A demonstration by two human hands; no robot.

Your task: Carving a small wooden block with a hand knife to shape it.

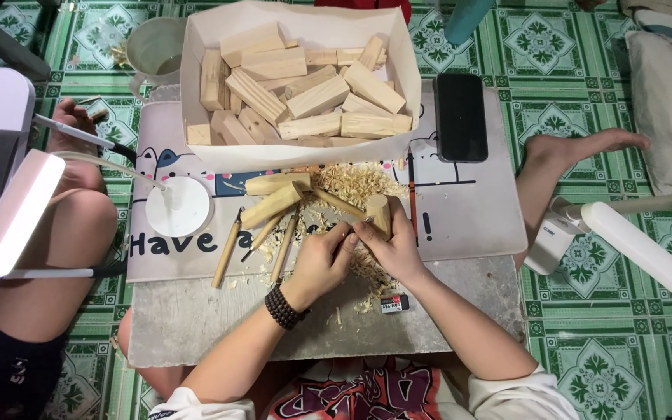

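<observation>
My left hand (pixel 322 257), with a dark bead bracelet at the wrist, grips a wooden-handled carving tool whose metal tip meets a small pale wood block (pixel 378 210). That block sits in my right hand (pixel 392 249), held over a heap of wood shavings (pixel 351 185). Both hands touch each other above a grey slab (pixel 196 319). Two cut wood pieces (pixel 274 198) lie just left of the shavings. Several wooden-handled carving tools (pixel 227 253) rest left of my left hand.
A white box (pixel 196 85) full of wood blocks stands at the back. A black phone (pixel 461 117) lies right of it, a white lamp base (pixel 179 206) to the left, a small eraser (pixel 394 303) near my right wrist. A pencil (pixel 412 194) lies beside the block.
</observation>
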